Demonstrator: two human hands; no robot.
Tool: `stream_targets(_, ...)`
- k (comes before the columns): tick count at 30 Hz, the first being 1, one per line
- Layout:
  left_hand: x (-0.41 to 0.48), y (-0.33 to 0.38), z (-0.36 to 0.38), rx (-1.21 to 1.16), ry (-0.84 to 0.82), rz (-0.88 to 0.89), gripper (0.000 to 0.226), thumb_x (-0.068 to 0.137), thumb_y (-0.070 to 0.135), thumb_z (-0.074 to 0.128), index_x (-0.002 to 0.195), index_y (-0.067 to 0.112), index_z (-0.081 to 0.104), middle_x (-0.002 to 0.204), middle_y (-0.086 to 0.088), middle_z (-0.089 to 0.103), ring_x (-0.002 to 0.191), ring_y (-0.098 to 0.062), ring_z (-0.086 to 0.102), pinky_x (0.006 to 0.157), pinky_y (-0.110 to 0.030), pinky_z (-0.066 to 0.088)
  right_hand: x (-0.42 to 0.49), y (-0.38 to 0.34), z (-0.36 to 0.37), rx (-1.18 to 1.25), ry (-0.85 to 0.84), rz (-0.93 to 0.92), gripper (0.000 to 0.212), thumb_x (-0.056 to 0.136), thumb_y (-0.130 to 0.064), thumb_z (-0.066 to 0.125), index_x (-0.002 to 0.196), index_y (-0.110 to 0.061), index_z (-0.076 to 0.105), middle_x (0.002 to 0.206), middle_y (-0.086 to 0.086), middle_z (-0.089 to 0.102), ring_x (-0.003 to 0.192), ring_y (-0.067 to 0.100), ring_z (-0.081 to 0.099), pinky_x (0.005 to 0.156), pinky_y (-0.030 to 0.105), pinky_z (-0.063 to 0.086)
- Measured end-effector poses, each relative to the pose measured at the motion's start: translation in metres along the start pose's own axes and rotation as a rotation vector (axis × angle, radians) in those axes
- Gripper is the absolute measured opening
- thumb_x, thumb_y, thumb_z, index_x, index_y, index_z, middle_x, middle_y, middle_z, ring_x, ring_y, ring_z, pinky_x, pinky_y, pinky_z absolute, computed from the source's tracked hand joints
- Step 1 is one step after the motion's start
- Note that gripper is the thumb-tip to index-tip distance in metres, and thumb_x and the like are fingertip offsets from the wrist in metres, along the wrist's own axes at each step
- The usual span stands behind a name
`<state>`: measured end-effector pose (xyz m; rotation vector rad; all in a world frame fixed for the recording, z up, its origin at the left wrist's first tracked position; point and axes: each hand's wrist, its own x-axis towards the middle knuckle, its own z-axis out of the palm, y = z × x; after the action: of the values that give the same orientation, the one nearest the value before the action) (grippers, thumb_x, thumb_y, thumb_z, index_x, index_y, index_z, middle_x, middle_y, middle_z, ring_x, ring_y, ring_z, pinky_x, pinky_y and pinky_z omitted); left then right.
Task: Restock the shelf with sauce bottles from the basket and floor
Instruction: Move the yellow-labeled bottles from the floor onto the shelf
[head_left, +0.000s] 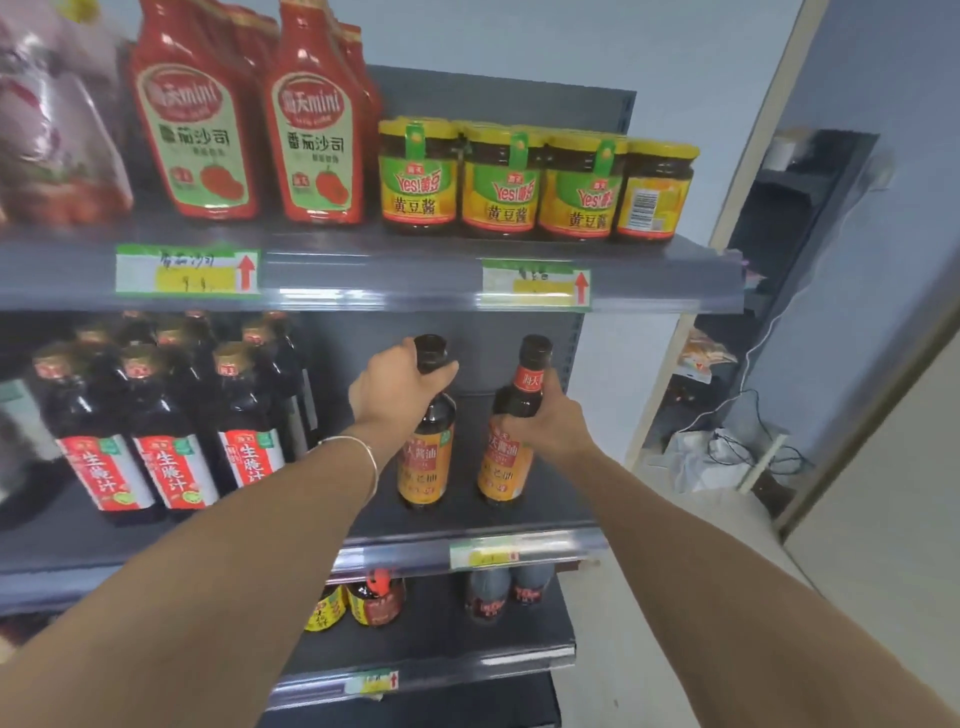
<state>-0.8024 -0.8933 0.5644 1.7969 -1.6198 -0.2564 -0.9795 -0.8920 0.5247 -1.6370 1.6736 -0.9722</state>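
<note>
L bottle (426, 462) being gripped at neck by L hand (397, 395), R bottle (506, 467) by R hand (548, 423) — both being held on mid shelf (545, 517).

Ketchup bottles (195, 119): "mini", 番茄沙司; jars (418, 176): "Yes!", 黄豆酱; dark bottles (171, 441): 生腌汁; held bottles (423, 462): 酱油.

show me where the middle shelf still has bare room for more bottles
Bare: the middle shelf right of the right bottle to its end, and the gap between the left bottle and the red-label bottles, largely behind the left arm. Crowded: the red-label bottles at left, and the top shelf's jars and ketchup.
</note>
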Motion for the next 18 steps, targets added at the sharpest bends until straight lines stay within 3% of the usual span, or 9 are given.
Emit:
stream_targets(5, 0.037, 0.000, 0.022, 0.006, 0.026, -0.127, 0.039, 0.083, 0.052, 0.058, 0.081, 0.013, 0.054, 0.088, -0.008, 0.063, 0.088, -0.029, 0.062, 0.066, -0.031, 0.042, 0.063, 0.010, 0.009, -0.050, -0.086, -0.005, 0.047, 0.073, -0.020, 0.073, 0.110, -0.023, 0.043, 0.098, -0.001, 0.061, 0.093, 0.021, 0.060, 0.081, 0.033, 0.051)
stream_targets(8, 0.054, -0.002, 0.033, 0.007, 0.021, -0.202, 0.048, 0.083, 0.053, 0.058, 0.059, 0.014, 0.041, 0.079, -0.006, 0.057, 0.082, -0.029, 0.062, 0.065, -0.031, 0.043, 0.087, 0.015, 0.016, -0.056, -0.129, 0.002, 0.049, 0.073, -0.019, 0.074, 0.112, -0.021, 0.045, 0.097, -0.002, 0.060, 0.095, 0.023, 0.060, 0.081, 0.034, 0.051)
stream_targets(13, 0.071, -0.009, 0.050, 0.018, 0.039, -0.220, 0.045, 0.083, 0.053, 0.056, 0.082, 0.008, 0.059, 0.093, -0.015, 0.065, 0.092, -0.035, 0.062, 0.073, -0.034, 0.045, 0.111, 0.020, 0.026, -0.054, -0.163, 0.014, 0.057, 0.072, -0.025, 0.076, 0.119, -0.025, 0.044, 0.107, 0.000, 0.064, 0.104, 0.025, 0.062, 0.086, 0.035, 0.053)
stream_targets(18, 0.078, -0.012, 0.054, -0.020, 0.023, -0.290, 0.044, 0.084, 0.054, 0.054, 0.080, 0.011, 0.053, 0.092, -0.015, 0.061, 0.094, -0.036, 0.061, 0.079, -0.036, 0.046, 0.119, 0.020, 0.030, -0.039, -0.222, 0.034, 0.059, 0.072, -0.022, 0.076, 0.122, -0.024, 0.044, 0.114, 0.003, 0.066, 0.108, 0.027, 0.062, 0.090, 0.037, 0.052)
